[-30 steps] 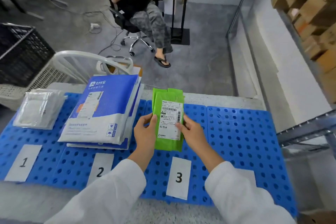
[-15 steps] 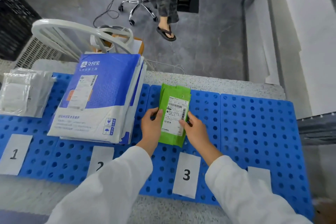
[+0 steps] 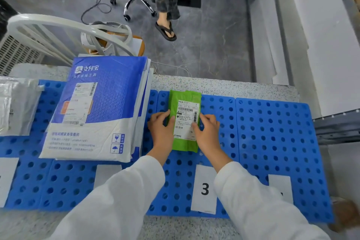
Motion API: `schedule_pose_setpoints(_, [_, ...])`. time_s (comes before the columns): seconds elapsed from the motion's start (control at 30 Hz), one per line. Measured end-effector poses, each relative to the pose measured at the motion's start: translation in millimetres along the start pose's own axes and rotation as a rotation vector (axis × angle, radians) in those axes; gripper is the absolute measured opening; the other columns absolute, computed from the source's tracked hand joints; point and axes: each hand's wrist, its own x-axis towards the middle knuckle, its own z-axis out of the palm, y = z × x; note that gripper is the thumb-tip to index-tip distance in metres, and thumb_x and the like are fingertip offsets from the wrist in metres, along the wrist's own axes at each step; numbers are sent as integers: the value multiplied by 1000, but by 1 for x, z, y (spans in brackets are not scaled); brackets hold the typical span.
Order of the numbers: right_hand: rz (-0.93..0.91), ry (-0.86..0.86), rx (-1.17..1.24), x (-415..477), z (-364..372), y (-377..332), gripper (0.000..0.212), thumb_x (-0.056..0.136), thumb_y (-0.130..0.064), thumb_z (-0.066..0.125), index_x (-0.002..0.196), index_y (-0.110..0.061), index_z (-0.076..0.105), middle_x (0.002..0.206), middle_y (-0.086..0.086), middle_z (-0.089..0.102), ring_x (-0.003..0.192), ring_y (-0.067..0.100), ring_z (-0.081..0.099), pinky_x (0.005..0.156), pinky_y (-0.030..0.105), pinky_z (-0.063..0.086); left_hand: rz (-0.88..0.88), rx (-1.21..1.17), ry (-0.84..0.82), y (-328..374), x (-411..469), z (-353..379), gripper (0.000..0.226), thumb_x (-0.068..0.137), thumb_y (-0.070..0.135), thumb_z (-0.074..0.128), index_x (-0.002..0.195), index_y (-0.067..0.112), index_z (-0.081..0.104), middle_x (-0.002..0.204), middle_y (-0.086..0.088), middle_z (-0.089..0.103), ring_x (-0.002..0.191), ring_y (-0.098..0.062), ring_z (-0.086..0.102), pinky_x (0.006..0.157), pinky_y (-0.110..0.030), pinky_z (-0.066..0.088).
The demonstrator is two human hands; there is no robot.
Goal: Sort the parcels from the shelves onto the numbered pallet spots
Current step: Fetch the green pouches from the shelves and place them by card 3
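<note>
Left grip [image 3: 161, 130], right grip [image 3: 207, 132], pinching green parcel [image 3: 185, 97] (flat)

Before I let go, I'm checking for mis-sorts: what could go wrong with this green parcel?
1. The blue mailer stack fans out close beside the green parcel and could slide onto its spot, above the 3 label.
2. The left hand and right hand pinch the parcel's sides; pulling away carelessly may drag it off-spot.

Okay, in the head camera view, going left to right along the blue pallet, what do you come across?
clear-wrapped parcel → blue and white mailers → left hand → green parcel → right hand
</note>
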Motion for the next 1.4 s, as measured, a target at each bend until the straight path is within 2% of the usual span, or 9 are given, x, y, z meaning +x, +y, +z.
schedule_pose_setpoints(0.1, [20,-18,56,3,0,-2,43,98,-24,54,140,-14,48,117,0,42,109,15,43,85,17,32,-8,-19,-17,-1,-1,0,31,94,18,61,124,21,63,119,6,48,110,-15,54,91,-22,47])
schedule_pose_setpoints(0.27, [43,-44,99,1,2,-3,43,99,-25,52,141,-19,47,109,-2,42,100,13,47,88,26,43,-21,4,-45,2,-4,-2,36,97,17,56,132,21,58,114,2,53,97,-8,56,59,2,42])
schedule_pose_setpoints(0.37, [54,-71,115,-1,0,-7,44,99,-26,53,142,-21,45,114,1,43,107,18,50,89,28,43,-13,27,-84,3,-3,-4,37,96,18,56,133,23,57,117,2,54,100,-10,57,59,-4,44])
schedule_pose_setpoints(0.5, [78,-153,125,-4,-9,-10,49,98,-31,53,144,-20,41,131,5,43,122,21,47,101,33,43,42,196,-156,6,-2,-9,37,95,20,58,132,15,56,122,-3,57,109,-19,59,84,-29,53])
schedule_pose_setpoints(0.57, [108,-170,81,-10,-16,-10,55,98,-35,53,147,-16,36,141,6,40,131,23,43,107,36,39,132,310,-180,13,-7,-10,37,94,14,56,130,9,54,125,-7,53,115,-23,53,96,-34,49])
schedule_pose_setpoints(0.63, [135,-154,31,-19,-25,-8,58,98,-36,52,148,-11,34,147,8,38,136,24,39,110,37,35,267,403,-210,21,-17,-11,38,94,11,54,131,5,51,131,-8,49,123,-23,44,102,-25,36])
schedule_pose_setpoints(0.8, [64,-31,-42,-52,-62,3,50,99,-32,52,143,-10,40,143,6,42,135,21,38,108,32,33,568,509,-413,57,-42,-5,45,96,17,53,137,5,43,141,-7,42,132,-22,33,113,-32,28])
schedule_pose_setpoints(1.07, [54,160,-199,-119,-147,36,56,98,-37,53,146,-12,36,147,4,38,138,20,34,111,35,33,1053,819,-597,119,-98,19,52,100,27,44,147,9,31,149,-3,34,139,-19,27,117,-28,18])
schedule_pose_setpoints(1.4, [186,477,-273,-289,-273,102,55,97,-39,53,142,-12,39,143,9,41,130,27,43,98,37,42,1540,761,-759,177,-290,83,56,98,30,50,146,8,34,150,-7,35,140,-22,29,116,-28,19])
